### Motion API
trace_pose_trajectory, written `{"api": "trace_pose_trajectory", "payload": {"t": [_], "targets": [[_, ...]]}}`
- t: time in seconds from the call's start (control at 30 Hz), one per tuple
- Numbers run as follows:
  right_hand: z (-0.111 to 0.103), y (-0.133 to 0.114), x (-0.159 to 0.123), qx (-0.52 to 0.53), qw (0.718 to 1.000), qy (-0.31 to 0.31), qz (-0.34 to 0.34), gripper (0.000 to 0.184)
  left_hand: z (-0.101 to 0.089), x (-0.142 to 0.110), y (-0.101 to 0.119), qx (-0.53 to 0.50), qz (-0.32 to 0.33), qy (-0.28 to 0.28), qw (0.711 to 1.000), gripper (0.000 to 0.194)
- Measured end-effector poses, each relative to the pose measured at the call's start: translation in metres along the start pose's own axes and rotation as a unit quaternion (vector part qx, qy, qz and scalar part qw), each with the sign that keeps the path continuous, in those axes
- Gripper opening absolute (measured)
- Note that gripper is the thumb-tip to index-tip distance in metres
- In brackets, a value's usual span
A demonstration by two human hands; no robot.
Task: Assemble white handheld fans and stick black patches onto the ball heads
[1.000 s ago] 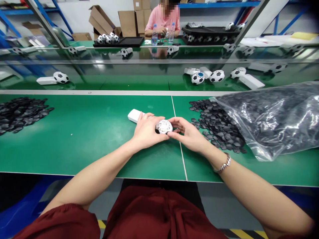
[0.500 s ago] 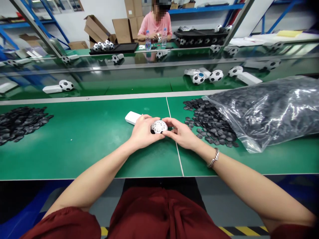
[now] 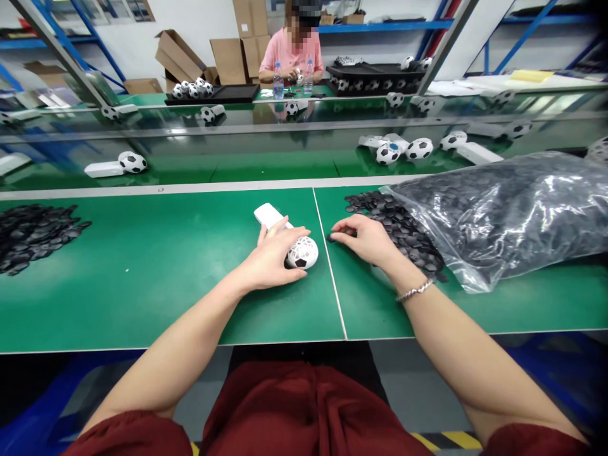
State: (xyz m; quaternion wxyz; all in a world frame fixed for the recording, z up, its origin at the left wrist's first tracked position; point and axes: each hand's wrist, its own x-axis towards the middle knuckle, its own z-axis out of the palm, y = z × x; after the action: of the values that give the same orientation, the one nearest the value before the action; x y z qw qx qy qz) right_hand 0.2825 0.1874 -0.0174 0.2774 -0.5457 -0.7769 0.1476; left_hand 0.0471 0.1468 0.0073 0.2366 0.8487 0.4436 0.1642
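Note:
A white soccer ball piece (image 3: 303,253) with some black patches lies tilted on the green table. Its top shows an open white lattice, and a white handle-like block (image 3: 268,215) joins or lies against it; the contact is hidden by fingers. My left hand (image 3: 270,256) curls round the ball from the left, thumb in front and fingers behind. To the right of the ball, my right hand (image 3: 363,239) pinches a small black patch (image 3: 329,238) just above the table. Beyond that hand spreads a heap of similar black patches (image 3: 403,228), partly covered by my wrist.
A clear plastic bag (image 3: 513,215) of black patches lies at right; another pile (image 3: 33,237) sits far left. Beyond a pale strip (image 3: 213,186), finished-looking balls with white blocks (image 3: 133,163) lie on a green surface. Across, a person in a pink top (image 3: 292,54) handles a ball.
My right hand has left the ball, moved right toward the heap and now pinches a black patch. The ball and block have turned in my left hand, the ball's black patches now facing me.

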Motion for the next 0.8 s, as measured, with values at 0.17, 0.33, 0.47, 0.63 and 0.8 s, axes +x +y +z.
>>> {"api": "trace_pose_trajectory", "payload": {"t": [0.17, 0.33, 0.47, 0.63, 0.8], "targets": [[0.006, -0.015, -0.002, -0.088, 0.992, -0.067, -0.061, 0.011, 0.009, 0.002, 0.004, -0.039, -0.009, 0.046, 0.998, 0.065], [0.008, -0.020, -0.005, -0.162, 0.983, -0.067, -0.063, 0.025, 0.007, 0.001, 0.003, -0.069, 0.045, 0.009, 0.997, 0.062], [0.009, -0.021, -0.008, -0.189, 0.978, -0.059, -0.066, 0.023, 0.006, 0.001, 0.003, -0.069, 0.065, 0.007, 0.995, 0.064], [0.013, -0.022, -0.007, -0.183, 0.978, -0.041, -0.091, 0.027, 0.010, 0.003, 0.001, -0.088, 0.051, 0.021, 0.995, 0.063], [0.019, -0.027, -0.005, -0.203, 0.968, -0.082, -0.120, 0.019, 0.017, 0.006, -0.001, -0.087, 0.057, 0.047, 0.993, 0.067]]}}
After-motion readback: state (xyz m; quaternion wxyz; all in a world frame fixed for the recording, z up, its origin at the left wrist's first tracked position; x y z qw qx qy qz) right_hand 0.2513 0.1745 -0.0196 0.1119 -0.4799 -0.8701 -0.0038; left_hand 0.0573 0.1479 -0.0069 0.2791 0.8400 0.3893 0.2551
